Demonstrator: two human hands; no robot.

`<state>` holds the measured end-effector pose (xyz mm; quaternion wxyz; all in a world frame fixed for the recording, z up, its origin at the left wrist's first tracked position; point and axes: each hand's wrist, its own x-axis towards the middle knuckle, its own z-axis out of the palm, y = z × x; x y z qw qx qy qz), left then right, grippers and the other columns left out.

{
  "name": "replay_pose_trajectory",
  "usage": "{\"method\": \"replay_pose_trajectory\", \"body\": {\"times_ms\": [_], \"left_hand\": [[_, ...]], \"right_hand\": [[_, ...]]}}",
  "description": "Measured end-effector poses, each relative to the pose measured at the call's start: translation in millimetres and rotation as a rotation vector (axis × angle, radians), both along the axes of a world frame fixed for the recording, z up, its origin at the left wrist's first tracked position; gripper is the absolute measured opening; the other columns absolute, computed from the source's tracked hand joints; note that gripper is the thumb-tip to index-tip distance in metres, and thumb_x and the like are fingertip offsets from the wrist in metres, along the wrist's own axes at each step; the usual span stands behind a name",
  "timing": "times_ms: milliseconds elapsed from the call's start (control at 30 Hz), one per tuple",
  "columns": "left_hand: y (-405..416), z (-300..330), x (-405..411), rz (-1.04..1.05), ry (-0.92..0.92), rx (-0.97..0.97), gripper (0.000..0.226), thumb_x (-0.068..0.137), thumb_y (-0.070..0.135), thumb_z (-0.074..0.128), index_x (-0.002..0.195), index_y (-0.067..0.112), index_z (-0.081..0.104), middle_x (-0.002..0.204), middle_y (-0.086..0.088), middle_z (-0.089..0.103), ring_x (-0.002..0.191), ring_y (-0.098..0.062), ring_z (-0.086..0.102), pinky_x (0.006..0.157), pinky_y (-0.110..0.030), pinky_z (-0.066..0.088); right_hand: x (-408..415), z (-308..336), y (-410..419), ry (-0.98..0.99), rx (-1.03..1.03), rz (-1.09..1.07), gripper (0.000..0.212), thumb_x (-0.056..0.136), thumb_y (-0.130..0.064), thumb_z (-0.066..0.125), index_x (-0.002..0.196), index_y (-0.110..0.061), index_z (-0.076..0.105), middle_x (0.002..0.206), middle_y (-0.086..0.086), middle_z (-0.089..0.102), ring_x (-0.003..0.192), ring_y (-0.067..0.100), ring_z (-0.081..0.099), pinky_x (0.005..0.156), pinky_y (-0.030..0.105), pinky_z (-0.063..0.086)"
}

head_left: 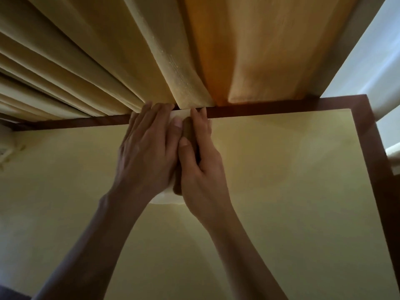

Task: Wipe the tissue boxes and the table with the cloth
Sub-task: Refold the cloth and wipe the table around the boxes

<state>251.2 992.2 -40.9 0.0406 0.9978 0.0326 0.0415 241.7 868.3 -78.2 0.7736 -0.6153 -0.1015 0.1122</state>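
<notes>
Table [281, 191] filled most of the frame: pale yellow top inside a dark brown border, running from lower left to the far right corner at upper right. Curtain [108, 68] hung in folds across the top, its hem meeting the table's far edge. No tissue boxes in view; whether they had been wiped could not be told. Judged mid-task, on the table's far strip; no wipe marks showed which parts were finished.

Open top lay to both sides and toward the bottom of the frame. Far border and curtain hem closed off forward room; right border edge well apart.

Left hand [149, 148] lay flat, fingers straight, pressing the cloth [164, 197] at centre. Right hand [201, 161] beside it, touching, fingers extended over a brown fold; grip uncertain.
</notes>
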Motion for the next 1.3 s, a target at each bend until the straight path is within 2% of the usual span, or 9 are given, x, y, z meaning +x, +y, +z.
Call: {"method": "replay_pose_trajectory", "body": {"times_ms": [67, 167, 333, 467, 633, 800, 933, 1133, 1300], "left_hand": [[-3, 0, 0, 0.035, -0.013, -0.09, 0.068, 0.107, 0.055, 0.006, 0.145, 0.015, 0.046, 0.147, -0.003, 0.051, 0.147, -0.024, 0.035, 0.122, -0.049, 0.024], [-12, 3, -2, 0.083, -0.014, -0.147, 0.069, 0.104, 0.054, 0.007, 0.152, 0.016, 0.039, 0.157, 0.001, 0.041, 0.154, -0.012, 0.016, 0.128, -0.041, 0.007], [-9, 8, 4, 0.064, 0.021, -0.146, 0.061, 0.106, 0.046, 0.014, 0.146, 0.013, 0.045, 0.149, -0.004, 0.048, 0.146, -0.02, 0.034, 0.12, -0.049, 0.027], [-15, 10, 2, 0.093, 0.004, -0.153, 0.054, 0.105, 0.041, 0.022, 0.146, 0.014, 0.046, 0.15, -0.003, 0.047, 0.146, -0.017, 0.032, 0.122, -0.047, 0.025], [-21, 11, 1, 0.135, -0.034, -0.158, 0.05, 0.104, 0.037, 0.029, 0.146, 0.015, 0.045, 0.152, -0.003, 0.045, 0.145, -0.018, 0.031, 0.122, -0.048, 0.025], [-22, 10, 0, 0.126, -0.03, -0.136, 0.048, 0.108, 0.036, 0.031, 0.149, 0.016, 0.042, 0.155, -0.002, 0.042, 0.145, -0.018, 0.031, 0.121, -0.049, 0.026], [-22, 9, 2, 0.123, -0.034, -0.142, 0.046, 0.108, 0.036, 0.032, 0.148, 0.015, 0.044, 0.152, -0.002, 0.045, 0.143, -0.02, 0.035, 0.118, -0.053, 0.031], [-17, 10, 4, 0.057, 0.002, -0.144, 0.049, 0.106, 0.039, 0.024, 0.138, 0.013, 0.05, 0.139, -0.003, 0.053, 0.138, -0.026, 0.043, 0.114, -0.056, 0.033], [-17, 7, 3, 0.087, 0.019, -0.091, 0.054, 0.105, 0.041, 0.018, 0.145, 0.015, 0.044, 0.152, -0.003, 0.045, 0.152, -0.017, 0.023, 0.125, -0.046, 0.018]], "right_hand": [[-2, -6, -1, -0.025, -0.03, 0.08, 0.058, 0.109, -0.032, 0.029, 0.162, -0.036, 0.005, 0.17, -0.021, 0.0, 0.156, -0.001, -0.003, 0.129, 0.045, 0.01], [1, -12, -2, -0.013, 0.035, 0.124, 0.06, 0.108, -0.036, 0.026, 0.161, -0.036, -0.002, 0.17, -0.02, -0.003, 0.155, -0.002, -0.005, 0.129, 0.046, 0.005], [46, -10, 10, 0.093, -0.004, 0.106, 0.065, 0.103, -0.047, 0.028, 0.164, -0.03, 0.01, 0.171, -0.014, 0.009, 0.156, -0.001, 0.004, 0.129, 0.044, 0.006], [63, -6, 10, 0.092, -0.049, 0.114, 0.055, 0.11, -0.041, 0.023, 0.163, -0.024, 0.018, 0.171, -0.008, 0.015, 0.156, 0.004, 0.009, 0.129, 0.042, 0.009], [1, -21, -11, 0.046, -0.042, 0.185, 0.052, 0.113, -0.04, 0.015, 0.162, -0.039, -0.003, 0.168, -0.026, -0.005, 0.153, -0.007, -0.009, 0.129, 0.046, 0.001], [-40, -22, -22, 0.097, -0.003, 0.192, 0.05, 0.11, -0.043, 0.014, 0.155, -0.052, -0.006, 0.16, -0.043, -0.008, 0.147, -0.016, -0.016, 0.128, 0.046, -0.004], [-13, -20, -14, 0.072, 0.019, 0.155, 0.053, 0.11, -0.044, 0.013, 0.16, -0.045, -0.005, 0.167, -0.031, -0.004, 0.154, -0.006, -0.008, 0.128, 0.05, 0.006], [51, -14, 9, -0.01, -0.015, 0.112, 0.057, 0.108, -0.045, 0.013, 0.163, -0.033, 0.007, 0.172, -0.014, 0.001, 0.156, 0.002, -0.006, 0.128, 0.049, -0.001], [55, -12, 9, -0.042, -0.036, 0.088, 0.058, 0.107, -0.043, 0.013, 0.164, -0.029, 0.009, 0.172, -0.008, 0.003, 0.157, 0.006, -0.005, 0.128, 0.048, 0.0]]}}
